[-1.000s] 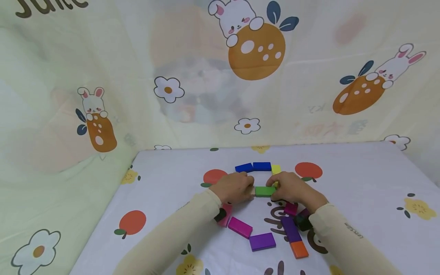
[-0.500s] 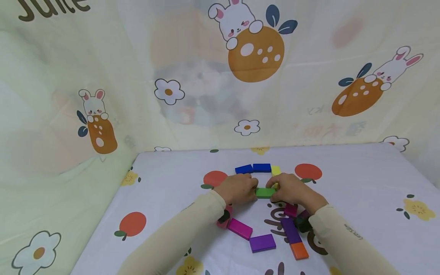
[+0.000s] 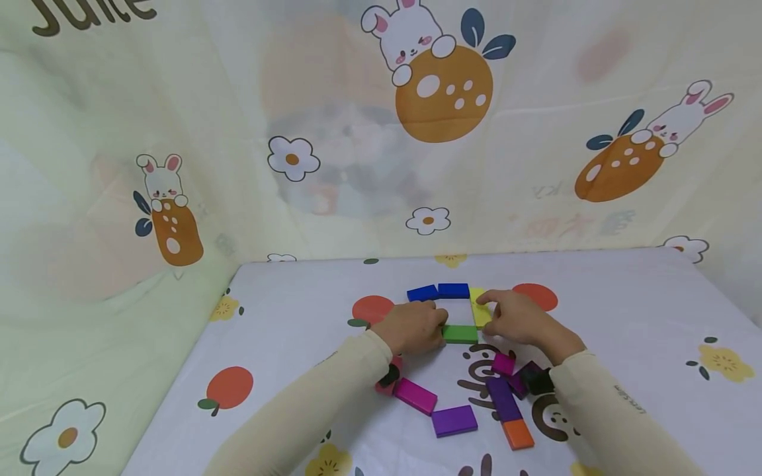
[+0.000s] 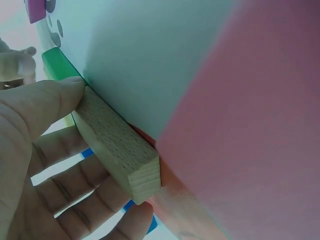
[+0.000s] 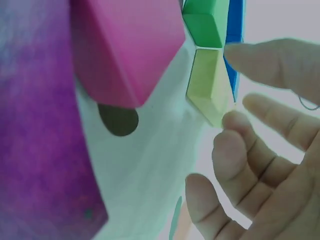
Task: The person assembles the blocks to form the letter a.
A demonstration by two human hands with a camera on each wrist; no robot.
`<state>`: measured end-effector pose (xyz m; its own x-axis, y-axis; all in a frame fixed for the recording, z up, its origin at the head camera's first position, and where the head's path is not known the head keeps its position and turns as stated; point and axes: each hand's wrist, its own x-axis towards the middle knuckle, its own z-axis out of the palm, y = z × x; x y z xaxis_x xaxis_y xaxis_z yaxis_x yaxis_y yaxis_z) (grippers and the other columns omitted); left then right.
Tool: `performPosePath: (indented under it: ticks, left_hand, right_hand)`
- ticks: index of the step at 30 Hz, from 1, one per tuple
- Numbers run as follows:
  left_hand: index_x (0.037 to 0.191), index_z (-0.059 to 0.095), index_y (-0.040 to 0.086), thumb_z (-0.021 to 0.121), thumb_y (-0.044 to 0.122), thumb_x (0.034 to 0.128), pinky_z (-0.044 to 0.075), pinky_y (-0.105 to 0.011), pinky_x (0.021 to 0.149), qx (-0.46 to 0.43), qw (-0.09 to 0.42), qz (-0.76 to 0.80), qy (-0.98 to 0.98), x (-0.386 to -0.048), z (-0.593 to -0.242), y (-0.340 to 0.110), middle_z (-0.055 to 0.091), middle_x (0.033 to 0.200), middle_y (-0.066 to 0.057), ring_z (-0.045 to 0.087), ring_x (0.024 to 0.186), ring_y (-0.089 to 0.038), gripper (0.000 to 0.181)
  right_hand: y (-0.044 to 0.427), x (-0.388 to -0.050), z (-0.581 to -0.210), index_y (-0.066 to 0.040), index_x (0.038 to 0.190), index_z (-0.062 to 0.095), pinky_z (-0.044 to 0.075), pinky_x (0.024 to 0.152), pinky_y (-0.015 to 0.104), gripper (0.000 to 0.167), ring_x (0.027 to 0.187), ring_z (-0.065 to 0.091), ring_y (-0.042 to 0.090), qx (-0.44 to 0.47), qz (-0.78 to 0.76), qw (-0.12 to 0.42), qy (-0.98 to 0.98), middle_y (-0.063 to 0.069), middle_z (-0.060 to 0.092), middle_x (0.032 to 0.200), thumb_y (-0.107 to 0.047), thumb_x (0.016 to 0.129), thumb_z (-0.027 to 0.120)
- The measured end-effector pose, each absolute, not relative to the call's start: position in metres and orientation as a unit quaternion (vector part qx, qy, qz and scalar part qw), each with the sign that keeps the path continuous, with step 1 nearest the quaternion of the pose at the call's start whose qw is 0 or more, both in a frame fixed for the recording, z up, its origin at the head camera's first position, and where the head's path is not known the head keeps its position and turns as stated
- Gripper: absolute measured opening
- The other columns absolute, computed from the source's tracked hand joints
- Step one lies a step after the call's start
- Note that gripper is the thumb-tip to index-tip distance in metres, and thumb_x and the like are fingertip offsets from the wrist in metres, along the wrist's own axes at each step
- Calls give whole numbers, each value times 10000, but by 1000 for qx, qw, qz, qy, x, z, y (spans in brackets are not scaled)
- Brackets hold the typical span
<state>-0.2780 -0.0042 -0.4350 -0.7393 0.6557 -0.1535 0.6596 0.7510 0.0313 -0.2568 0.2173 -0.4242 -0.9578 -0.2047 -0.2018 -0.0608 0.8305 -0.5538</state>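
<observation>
My left hand (image 3: 413, 326) holds a bare wooden block (image 4: 117, 140), thumb on one side and fingers along the other. In the left wrist view this block lies end to end with a green block (image 3: 460, 334); the head view hides most of it behind the hand. My right hand (image 3: 522, 321) is beside a yellow block (image 3: 478, 305), its index finger and thumb near the block's right side. In the right wrist view its fingers (image 5: 232, 150) are loosely bent and grip nothing; whether a fingertip touches the yellow block I cannot tell.
Two blue blocks (image 3: 454, 291) lie behind the hands. Nearer are a magenta block (image 3: 416, 396), a purple block (image 3: 455, 421), a pink block partly under the left wrist, a dark purple block (image 3: 503, 399) and an orange block (image 3: 518, 434). A patterned cloth (image 3: 286, 291) covers the table.
My left hand moved slightly right, bringing the wooden block up to the green one, and then stayed. My right hand let go around the green and yellow blocks and shifted right, uncovering the yellow block.
</observation>
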Motion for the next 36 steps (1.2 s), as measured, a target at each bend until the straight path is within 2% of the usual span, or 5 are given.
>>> performPosePath:
  ticks: [6, 10, 20, 30, 36]
  left_hand:
    - [1218, 707, 201, 726, 421, 976, 496, -218, 714, 353, 77, -18, 932, -277, -435, -3, 613, 973, 61, 539, 863, -82, 328]
    - [1225, 710, 216, 722, 416, 982, 495, -216, 717, 357, 79, -22, 931, -276, -435, -3, 611, 980, 61, 537, 873, -81, 315]
    - [1230, 707, 211, 720, 402, 987, 489, -207, 713, 359, 77, -29, 930, -276, -434, -2, 613, 977, 63, 536, 885, -76, 309]
    - [1265, 698, 194, 704, 418, 994, 510, -229, 737, 353, 84, -8, 932, -280, -430, -2, 645, 1022, 52, 557, 889, -80, 352]
    - [1292, 662, 163, 647, 373, 1032, 533, -270, 806, 318, 68, -3, 946, -303, -418, -9, 659, 1107, 4, 579, 927, -122, 334]
  right_hand:
    - [221, -262, -428, 85, 1470, 478, 547, 751, 403, 748, 870, 606, 284, -50, -260, 130, 956, 193, 671, 1029, -167, 848, 808]
    - [221, -265, -432, 113, 1477, 456, 555, 809, 447, 786, 918, 607, 306, -39, -254, 144, 956, 211, 668, 1066, -180, 845, 819]
    - [221, -268, -436, 115, 1467, 474, 531, 759, 388, 742, 921, 586, 304, -30, -259, 146, 954, 212, 656, 1064, -161, 862, 803]
    - [224, -267, -433, 123, 1467, 466, 554, 859, 482, 758, 955, 610, 317, -27, -254, 150, 955, 238, 666, 1116, -180, 862, 806]
    - [229, -253, -426, 119, 1399, 541, 556, 766, 426, 675, 896, 616, 282, -64, -265, 133, 953, 193, 685, 1040, -199, 865, 803]
